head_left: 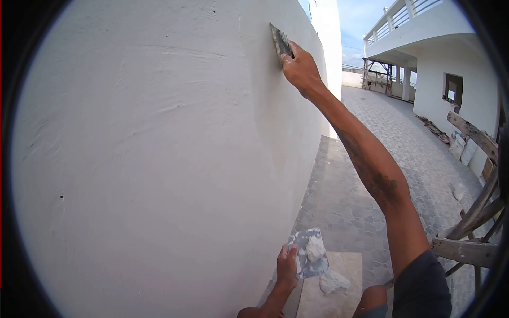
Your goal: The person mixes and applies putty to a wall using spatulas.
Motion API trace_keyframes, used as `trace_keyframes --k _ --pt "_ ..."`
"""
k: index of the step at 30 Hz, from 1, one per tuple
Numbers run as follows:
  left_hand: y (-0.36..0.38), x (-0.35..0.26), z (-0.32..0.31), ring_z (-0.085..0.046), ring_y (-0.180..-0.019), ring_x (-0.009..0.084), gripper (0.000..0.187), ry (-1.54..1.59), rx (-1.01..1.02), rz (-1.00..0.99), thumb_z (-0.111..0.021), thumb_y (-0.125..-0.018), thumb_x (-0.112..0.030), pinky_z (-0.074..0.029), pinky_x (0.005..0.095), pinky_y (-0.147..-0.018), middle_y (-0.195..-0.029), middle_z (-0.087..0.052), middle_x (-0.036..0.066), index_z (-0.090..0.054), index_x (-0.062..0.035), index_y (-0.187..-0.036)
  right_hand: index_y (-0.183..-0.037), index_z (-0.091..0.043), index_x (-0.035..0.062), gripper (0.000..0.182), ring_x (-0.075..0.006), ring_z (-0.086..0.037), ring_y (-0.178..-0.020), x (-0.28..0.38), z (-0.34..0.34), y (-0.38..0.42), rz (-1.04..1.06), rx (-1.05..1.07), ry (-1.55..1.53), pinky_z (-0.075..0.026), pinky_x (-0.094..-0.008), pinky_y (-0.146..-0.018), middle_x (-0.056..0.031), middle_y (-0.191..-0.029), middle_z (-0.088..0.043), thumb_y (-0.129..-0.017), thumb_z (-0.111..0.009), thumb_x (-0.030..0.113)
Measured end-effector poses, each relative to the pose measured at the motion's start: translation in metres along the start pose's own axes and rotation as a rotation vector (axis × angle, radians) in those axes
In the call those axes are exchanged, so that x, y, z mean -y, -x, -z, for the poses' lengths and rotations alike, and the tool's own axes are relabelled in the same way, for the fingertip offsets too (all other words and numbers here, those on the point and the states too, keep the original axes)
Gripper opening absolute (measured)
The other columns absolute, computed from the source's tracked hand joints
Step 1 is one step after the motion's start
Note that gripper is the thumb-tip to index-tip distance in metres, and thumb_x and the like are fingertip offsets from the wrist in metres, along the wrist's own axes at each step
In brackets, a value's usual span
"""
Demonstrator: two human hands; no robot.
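Observation:
My right hand (303, 68) is raised at arm's length, with its fingers closed round a putty knife (279, 41). The blade meets the upper part of a white wall (159, 159). Low down near the wall, my left hand (287, 267) grips the edge of a grey, putty-smeared plate (303, 237). A lump of white putty (316, 248) sits on that plate. Below it is a pale board (352, 261) carrying another heap of putty (334, 282).
Weathered wooden scaffold beams (469, 252) stand close on my right. Stone-patterned paving (371, 135) runs along the wall. Farther off is a white building (432, 79) with a balcony; bags and debris (460, 146) lie along its base.

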State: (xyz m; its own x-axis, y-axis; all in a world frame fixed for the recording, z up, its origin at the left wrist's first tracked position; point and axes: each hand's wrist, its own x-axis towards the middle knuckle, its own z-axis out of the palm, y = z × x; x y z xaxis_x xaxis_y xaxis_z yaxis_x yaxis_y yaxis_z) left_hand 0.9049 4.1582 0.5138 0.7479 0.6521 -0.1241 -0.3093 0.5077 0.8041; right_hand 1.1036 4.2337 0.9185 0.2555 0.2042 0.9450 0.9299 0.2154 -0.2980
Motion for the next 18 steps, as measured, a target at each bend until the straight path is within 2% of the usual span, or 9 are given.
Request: trace_keyframes --k 1,3,5,6,9,10,11,13,18 --pt "-0.001 0.001 0.001 -0.056 -0.092 0.0122 0.029 -0.007 -0.01 -0.009 -0.052 -0.099 -0.019 -0.047 0.0279 -0.083 -0.103 -0.06 0.008 -0.052 0.0024 -0.118 -0.133 -0.051 0.0015 0.046 -0.0258 -0.06 -0.088 0.0 -0.007 0.013 0.138 -0.057 0.048 -0.048 -0.0367 -0.081 -0.0163 -0.108 -0.059 -0.088 -0.044 0.004" --pt "-0.003 0.005 0.001 -0.056 -0.093 0.012 0.03 -0.021 -0.031 -0.027 -0.052 -0.099 -0.02 -0.046 0.0279 -0.084 -0.103 -0.059 0.007 -0.052 0.0025 -0.119 -0.133 -0.05 0.0023 0.047 -0.0291 -0.059 -0.101 0.022 -0.011 0.045 0.119 0.033 -0.088 -0.047 -0.0372 -0.087 -0.0174 -0.119 -0.054 -0.087 -0.043 -0.002" --pt "-0.006 0.007 0.005 -0.057 -0.093 0.0124 0.031 -0.049 -0.021 -0.026 -0.052 -0.099 -0.02 -0.047 0.0279 -0.083 -0.104 -0.06 0.008 -0.052 0.0027 -0.12 -0.134 -0.048 0.0016 0.052 -0.0288 -0.059 -0.101 0.03 -0.016 0.073 0.288 0.031 -0.135 -0.048 -0.0366 -0.086 -0.0178 -0.119 -0.054 -0.084 -0.042 -0.009" --pt "-0.007 0.007 0.005 -0.057 -0.093 0.0127 0.031 -0.066 -0.016 -0.026 -0.052 -0.099 -0.02 -0.047 0.0279 -0.083 -0.104 -0.06 0.008 -0.052 0.0028 -0.12 -0.132 -0.048 0.0003 0.046 -0.0257 -0.06 -0.086 0.034 -0.013 0.084 0.316 0.054 -0.158 -0.048 -0.0353 -0.08 -0.0163 -0.108 -0.058 -0.087 -0.044 -0.008" --pt "-0.005 0.005 0.0 -0.058 -0.091 0.0131 0.03 -0.009 -0.014 -0.014 -0.051 -0.099 -0.019 -0.049 0.028 -0.081 -0.104 -0.06 0.008 -0.052 0.0021 -0.119 -0.127 -0.05 -0.0006 0.036 -0.0218 -0.056 -0.073 0.043 0.025 0.097 -0.024 0.177 -0.205 -0.047 -0.0342 -0.073 -0.013 -0.091 -0.059 -0.091 -0.046 -0.003" --pt "-0.003 0.005 -0.001 -0.059 -0.091 0.0132 0.029 0.0 -0.019 -0.013 -0.051 -0.099 -0.019 -0.049 0.0281 -0.08 -0.104 -0.06 0.008 -0.052 0.0018 -0.119 -0.121 -0.053 -0.001 0.027 -0.0185 -0.052 -0.068 0.017 0.022 0.094 0.05 0.022 -0.176 -0.046 -0.0331 -0.069 -0.0104 -0.08 -0.056 -0.096 -0.047 0.005" --pt "-0.002 0.003 -0.002 -0.059 -0.09 0.0133 0.028 0.01 -0.022 -0.013 -0.05 -0.099 -0.018 -0.049 0.0282 -0.08 -0.103 -0.06 0.008 -0.052 0.0014 -0.118 -0.125 -0.054 -0.0005 0.032 -0.014 -0.054 -0.078 -0.003 0.025 0.086 -0.133 0.014 -0.167 -0.047 -0.0288 -0.077 -0.008 -0.09 -0.064 -0.099 -0.051 0.016" --pt "0.0 0.001 -0.005 -0.06 -0.09 0.0133 0.026 0.014 -0.031 -0.012 -0.05 -0.099 -0.017 -0.05 0.0283 -0.08 -0.102 -0.061 0.008 -0.053 0.0008 -0.118 -0.126 -0.055 -0.0002 0.032 -0.0135 -0.053 -0.081 -0.022 0.031 0.072 -0.453 0.048 -0.165 -0.046 -0.0291 -0.079 -0.0073 -0.093 -0.063 -0.097 -0.049 0.014" --pt "0.0 0.0 -0.005 -0.06 -0.089 0.0129 0.024 0.015 -0.037 -0.018 -0.049 -0.1 -0.016 -0.05 0.0287 -0.081 -0.101 -0.062 0.007 -0.053 0.0005 -0.117 -0.127 -0.053 0.0001 0.039 -0.0184 -0.056 -0.08 -0.093 -0.001 0.059 -0.474 0.084 -0.203 -0.047 -0.034 -0.077 -0.0102 -0.09 -0.061 -0.09 -0.042 0.007"
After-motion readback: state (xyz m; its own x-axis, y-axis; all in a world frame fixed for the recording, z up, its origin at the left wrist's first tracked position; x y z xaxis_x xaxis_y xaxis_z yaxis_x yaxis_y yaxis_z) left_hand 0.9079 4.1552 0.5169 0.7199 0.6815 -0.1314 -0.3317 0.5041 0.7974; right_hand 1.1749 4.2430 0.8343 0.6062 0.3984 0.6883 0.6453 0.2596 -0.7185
